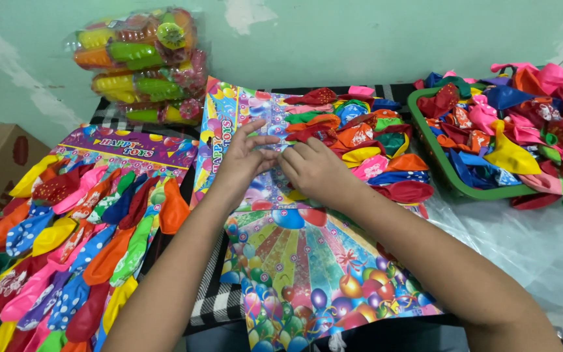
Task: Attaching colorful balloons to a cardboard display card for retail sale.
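Both hands meeting over a printed card (294, 261), fingertips pinched together at its upper middle. Left hand (242, 160) curled, fingers closing on something small against the card; right hand (314, 171) likewise pinching, item itself too small to tell. Just beyond the right hand, balloons (366, 140) already fixed in rows, overlapping to fit. Further right, a green tray (441, 169) heaped with loose balloons, near for easy reach. Left of the left hand, a filled card (125, 146).
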